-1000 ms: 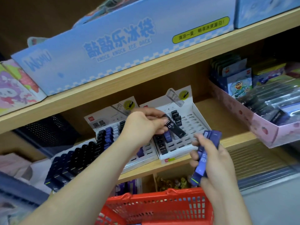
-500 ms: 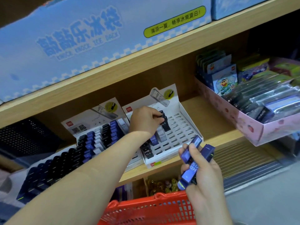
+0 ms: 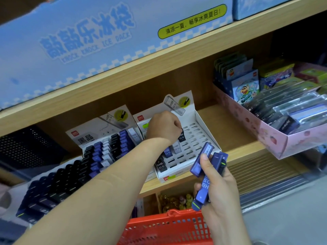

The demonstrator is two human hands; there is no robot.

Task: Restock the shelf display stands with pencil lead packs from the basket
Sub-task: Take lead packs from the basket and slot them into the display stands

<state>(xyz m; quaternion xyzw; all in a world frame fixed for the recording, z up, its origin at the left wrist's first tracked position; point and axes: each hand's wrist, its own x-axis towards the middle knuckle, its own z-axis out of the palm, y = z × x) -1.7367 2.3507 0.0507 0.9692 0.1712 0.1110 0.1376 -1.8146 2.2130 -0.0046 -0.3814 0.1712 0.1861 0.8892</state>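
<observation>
My left hand (image 3: 163,127) reaches into the right white display stand (image 3: 203,138) and pinches a black lead pack (image 3: 181,137) standing in a slot near the stand's upper left. A few packs fill the stand's left columns; the other slots are bare. My right hand (image 3: 218,188) is below the shelf edge, shut on several blue-purple lead packs (image 3: 203,186) fanned upward. The left display stand (image 3: 106,138) is nearly full of black, blue and white packs. The red basket (image 3: 168,230) sits at the bottom centre, its inside hidden.
A wooden shelf (image 3: 230,131) carries both stands. A pink tray (image 3: 276,138) of packaged stationery stands at the right. A dark rack of lead packs (image 3: 53,183) lies at the left. A long blue ice-pack box (image 3: 106,41) sits on the shelf above.
My left hand has carried the black pack deeper into the right stand and pushed it into a slot. My right hand has shifted the blue packs slightly; the view has moved closer.
</observation>
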